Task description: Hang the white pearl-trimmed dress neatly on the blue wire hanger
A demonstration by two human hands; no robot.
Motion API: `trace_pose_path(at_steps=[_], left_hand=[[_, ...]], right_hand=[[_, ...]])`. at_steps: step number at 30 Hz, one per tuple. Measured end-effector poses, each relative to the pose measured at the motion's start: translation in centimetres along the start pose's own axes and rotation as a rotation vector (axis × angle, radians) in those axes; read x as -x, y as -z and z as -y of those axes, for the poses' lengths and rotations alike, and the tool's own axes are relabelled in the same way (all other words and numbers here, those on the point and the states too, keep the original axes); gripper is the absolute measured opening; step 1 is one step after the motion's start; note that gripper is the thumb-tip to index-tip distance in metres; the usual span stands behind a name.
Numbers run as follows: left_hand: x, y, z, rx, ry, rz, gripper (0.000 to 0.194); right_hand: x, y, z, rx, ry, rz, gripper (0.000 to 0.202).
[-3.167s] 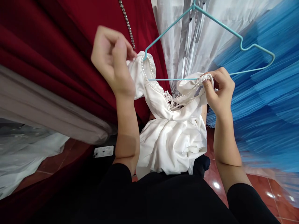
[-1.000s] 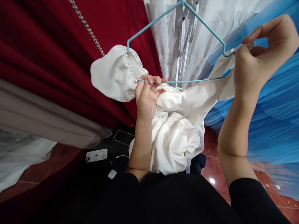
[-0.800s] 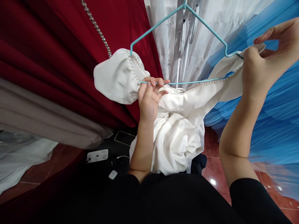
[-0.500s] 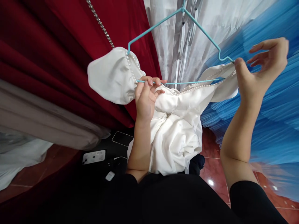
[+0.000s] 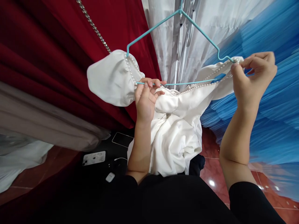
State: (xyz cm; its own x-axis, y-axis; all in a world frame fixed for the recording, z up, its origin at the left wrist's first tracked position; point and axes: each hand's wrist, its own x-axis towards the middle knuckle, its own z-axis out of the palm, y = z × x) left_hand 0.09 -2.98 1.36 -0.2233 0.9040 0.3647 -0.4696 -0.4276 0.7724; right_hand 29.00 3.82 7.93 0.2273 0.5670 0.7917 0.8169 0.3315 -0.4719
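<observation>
A white dress [image 5: 175,133] with pearl-beaded edges lies bunched over my lap, its upper part raised on a light blue hanger [image 5: 198,28]. My left hand [image 5: 147,98] grips the hanger's lower bar near its left end, beside the puffed white sleeve [image 5: 109,77]. At the hanger's right end, my right hand [image 5: 253,74] pinches the beaded edge of the dress between thumb and fingers. The hanger's left arm tip sits inside the beaded opening of the left sleeve.
Red curtains [image 5: 112,25] hang on the left, with a metal chain [image 5: 93,26] before them. Blue tulle [image 5: 275,124] hangs at the right. Phones [image 5: 94,158] and a small white case [image 5: 110,177] lie on a black surface at lower left.
My right hand has moved down and left, and its fingers have closed on the beaded edge. The hanger has shifted slightly down and left. My left hand has barely moved.
</observation>
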Motion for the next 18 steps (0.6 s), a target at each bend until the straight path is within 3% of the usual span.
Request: trace_pose_path(at_steps=[4, 7, 10, 14, 16, 18], left_hand=[[0.1, -0.1, 0.0, 0.035, 0.015, 0.016, 0.021], [0.2, -0.2, -0.1, 0.003, 0.021, -0.003, 0.021], [0.2, -0.1, -0.3, -0.026, 0.025, -0.020, 0.022], [0.1, -0.2, -0.4, -0.012, 0.044, -0.027, 0.021], [0.0, -0.3, -0.5, 0.005, 0.049, -0.024, 0.019], [0.0, -0.4, -0.4, 0.025, 0.043, -0.012, 0.017]], right_hand=[[-0.7, -0.6, 2.0, -0.141, 0.176, -0.073, 0.020], [-0.1, -1.3, 3.2, -0.157, 0.172, -0.007, 0.015], [0.5, -2.2, 3.3, -0.180, 0.213, 0.001, 0.022], [1.7, -2.6, 3.3, -0.235, 0.334, -0.207, 0.047], [2.7, -2.1, 4.2, -0.245, 0.399, -0.365, 0.037], [4.2, -1.6, 5.7, -0.291, 0.433, -0.369, 0.012]])
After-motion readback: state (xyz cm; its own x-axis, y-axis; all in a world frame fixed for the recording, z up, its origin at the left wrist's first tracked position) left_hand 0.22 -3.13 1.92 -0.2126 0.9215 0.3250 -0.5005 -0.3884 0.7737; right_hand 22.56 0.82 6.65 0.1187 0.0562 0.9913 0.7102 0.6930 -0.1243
